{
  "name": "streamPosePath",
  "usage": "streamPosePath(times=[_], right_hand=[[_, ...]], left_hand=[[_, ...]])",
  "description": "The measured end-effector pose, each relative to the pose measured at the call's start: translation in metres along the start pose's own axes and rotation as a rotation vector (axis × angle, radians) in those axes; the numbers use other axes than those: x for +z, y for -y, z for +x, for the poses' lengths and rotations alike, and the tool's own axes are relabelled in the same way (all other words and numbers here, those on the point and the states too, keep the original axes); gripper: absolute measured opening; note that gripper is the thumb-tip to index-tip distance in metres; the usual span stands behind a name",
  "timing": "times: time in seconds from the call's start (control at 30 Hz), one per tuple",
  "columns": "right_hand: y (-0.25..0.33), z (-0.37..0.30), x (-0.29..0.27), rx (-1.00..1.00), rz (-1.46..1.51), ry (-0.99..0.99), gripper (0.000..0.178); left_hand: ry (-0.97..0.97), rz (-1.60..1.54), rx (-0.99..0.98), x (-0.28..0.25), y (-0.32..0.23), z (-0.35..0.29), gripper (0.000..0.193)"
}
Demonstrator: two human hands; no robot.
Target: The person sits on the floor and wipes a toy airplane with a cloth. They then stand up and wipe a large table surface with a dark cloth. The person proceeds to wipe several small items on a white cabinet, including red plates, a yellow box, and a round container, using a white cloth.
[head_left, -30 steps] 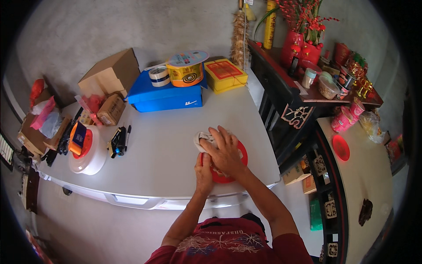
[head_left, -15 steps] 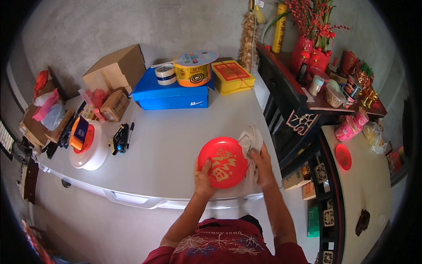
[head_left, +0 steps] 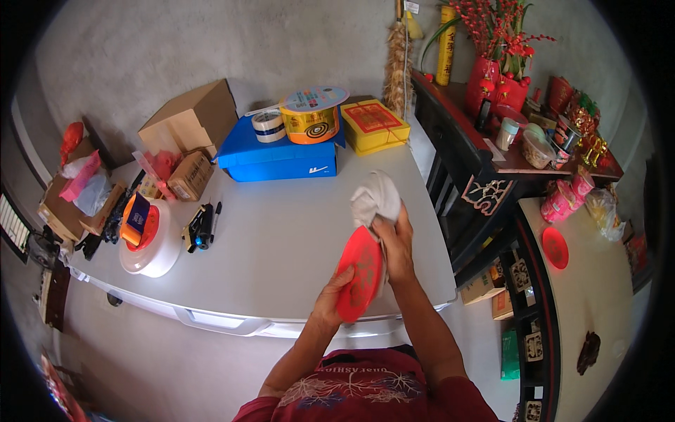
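A round red plate (head_left: 363, 274) with gold characters is tilted steeply, so it looks like a narrow oval, above the front edge of the grey-white table (head_left: 281, 239). My left hand (head_left: 333, 294) grips its lower left rim, thumb on the decorated face. A whitish cloth (head_left: 375, 197) is in my right hand (head_left: 395, 243), bunched above the plate's upper rim. Part of the cloth hangs down along the plate's right side. The fingers of my right hand are partly hidden behind the cloth and plate.
A blue shoebox (head_left: 278, 158) carries tape and a yellow tub; a yellow box (head_left: 375, 125) stands beside it. At the left are a white round container (head_left: 156, 246), black pens (head_left: 205, 224) and cartons. To the right, a dark wood cabinet (head_left: 450, 137) and a side table with another red plate (head_left: 555, 247).
The plate has turned from facing up to nearly edge-on. My right hand has moved the cloth left and up to the plate's top rim. The view has shifted slightly.
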State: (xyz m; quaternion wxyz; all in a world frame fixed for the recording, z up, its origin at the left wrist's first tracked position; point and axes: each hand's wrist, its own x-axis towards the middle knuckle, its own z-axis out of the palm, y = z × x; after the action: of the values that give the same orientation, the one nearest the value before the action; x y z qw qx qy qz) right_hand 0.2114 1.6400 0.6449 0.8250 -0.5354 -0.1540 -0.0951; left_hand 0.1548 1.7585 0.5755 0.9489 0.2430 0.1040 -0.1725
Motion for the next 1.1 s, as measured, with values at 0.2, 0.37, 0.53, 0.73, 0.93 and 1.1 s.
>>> streamPosePath(times=[0.2,0.37,0.53,0.73,0.93,1.1], right_hand=[[-0.039,0.014,-0.015,0.065,0.327,0.050,0.043],[-0.016,0.013,-0.002,0.032,0.025,-0.092,0.032],[-0.014,0.026,-0.025,0.038,-0.069,-0.044,0.029],[-0.029,0.026,-0.020,-0.222,-0.486,-0.069,0.033],[-0.031,-0.012,0.023,-0.926,-0.926,0.276,0.030],[-0.028,-0.035,0.037,-0.933,-1.019,0.533,0.021]], left_hand=[[0.098,-0.054,-0.217,-0.004,-0.007,-0.004,0.042],[0.366,-0.044,-0.014,-0.002,-0.009,-0.006,0.046],[0.205,0.308,0.416,0.002,-0.026,-0.008,0.046],[0.085,0.855,0.516,0.004,-0.015,-0.004,0.022],[0.216,0.826,0.668,-0.047,-0.014,0.021,0.027],[-0.301,1.228,0.980,-0.014,0.000,0.029,0.022]])
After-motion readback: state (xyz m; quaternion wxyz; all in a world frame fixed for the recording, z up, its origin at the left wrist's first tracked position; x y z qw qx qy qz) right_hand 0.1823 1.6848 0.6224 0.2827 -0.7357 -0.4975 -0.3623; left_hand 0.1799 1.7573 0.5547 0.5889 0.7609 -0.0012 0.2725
